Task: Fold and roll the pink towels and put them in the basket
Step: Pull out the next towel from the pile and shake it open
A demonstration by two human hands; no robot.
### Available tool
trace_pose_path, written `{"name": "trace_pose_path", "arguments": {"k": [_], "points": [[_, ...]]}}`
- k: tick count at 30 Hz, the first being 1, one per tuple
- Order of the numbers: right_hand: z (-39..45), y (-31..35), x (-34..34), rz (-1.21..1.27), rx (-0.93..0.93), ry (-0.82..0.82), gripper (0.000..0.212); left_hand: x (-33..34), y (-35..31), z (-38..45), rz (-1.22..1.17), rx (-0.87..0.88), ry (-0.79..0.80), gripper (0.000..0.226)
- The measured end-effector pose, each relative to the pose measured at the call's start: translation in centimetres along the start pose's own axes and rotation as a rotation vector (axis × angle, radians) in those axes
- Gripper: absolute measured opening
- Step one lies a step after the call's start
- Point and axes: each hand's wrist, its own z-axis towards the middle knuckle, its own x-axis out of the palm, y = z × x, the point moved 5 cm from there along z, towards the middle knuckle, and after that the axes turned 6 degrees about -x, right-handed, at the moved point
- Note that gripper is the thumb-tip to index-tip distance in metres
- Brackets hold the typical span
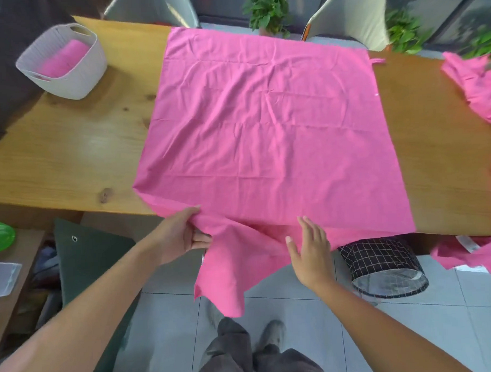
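A large pink towel [264, 124] lies spread flat across the wooden table [70, 153], its near edge hanging over the table's front. My left hand [182, 235] grips the towel's near edge at the left, thumb on top and fingers beneath. My right hand [310, 244] hovers flat over the hanging part, fingers straight, holding nothing. At the table's far left corner stands a white ribbed basket [92, 63] with a rolled pink towel [63, 60] inside.
More pink towels [474, 88] are heaped at the table's right end, one hanging [469, 256] off its front. A black checked bin [386, 267] stands under the table. Two chairs [347, 18] and plants [268, 9] line the far side. A dark green chair back [88, 263] is at my left.
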Motion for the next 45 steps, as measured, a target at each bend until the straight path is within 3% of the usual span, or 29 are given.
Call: {"name": "trace_pose_path", "arguments": {"k": [4, 8, 13, 15, 17, 19, 20, 22, 26, 28, 30, 33, 36, 41, 45], "points": [[-2.1, 0.7, -0.1, 0.217, -0.013, 0.067, 0.081, 4.0, -5.3, -0.1, -0.239, 0.069, 0.093, 0.031], [-2.0, 2.3, 0.6, 0.273, -0.04, 0.137, 0.098, 6.8, -8.8, 0.9, -0.371, 0.075, 0.167, 0.033], [0.2, 2.6, -0.1, 0.285, 0.079, -0.008, 0.068, 6.1, -14.8, 4.0, -0.604, 0.275, 0.163, 0.043], [0.7, 1.5, -0.5, 0.279, 0.159, -0.074, 0.059, 5.1, -15.9, 5.1, -0.585, 0.326, 0.121, 0.034], [0.5, 0.1, -0.7, 0.262, 0.222, -0.091, 0.054, 3.8, -14.8, 6.4, -0.249, 0.366, -0.086, 0.014], [-0.2, -1.8, -0.4, 0.245, 0.318, -0.063, 0.045, 2.8, -12.9, 6.9, 0.323, 0.501, -0.395, 0.025], [-0.7, -2.7, 0.0, 0.241, 0.366, -0.039, 0.04, 3.0, -12.0, 6.8, 0.569, 0.579, -0.47, 0.033], [-2.0, -4.5, 1.0, 0.247, 0.444, 0.038, 0.032, 4.7, -9.8, 7.0, 1.005, 0.712, -0.373, 0.043], [-4.2, -6.4, 2.3, 0.247, 0.54, 0.154, 0.023, 7.9, -4.7, 7.4, 1.806, 0.881, 0.017, 0.071], [-4.8, -6.5, 2.5, 0.243, 0.566, 0.165, 0.024, 8.0, -3.2, 8.1, 2.056, 0.821, 0.068, 0.088], [-5.1, -6.4, 2.6, 0.242, 0.577, 0.18, 0.023, 8.2, -2.7, 8.3, 2.184, 0.876, 0.028, 0.08], [-5.2, -6.2, 2.7, 0.242, 0.568, 0.195, 0.024, 9.1, -3.2, 7.9, 2.13, 1.106, -0.003, 0.041], [-4.9, -6.2, 2.5, 0.251, 0.577, 0.193, 0.023, 9.7, -3.8, 8.4, 2.047, 1.049, 0.038, 0.023], [-3.2, -5.2, 2.5, 0.308, 0.544, 0.202, 0.03, 10.1, -7.5, 7.5, 1.547, 0.795, 0.052, 0.004], [-1.1, -3.2, 2.4, 0.348, 0.485, 0.143, 0.065, 10.2, -13.0, 6.1, 1.319, 0.781, -0.112, 0.02]]}}
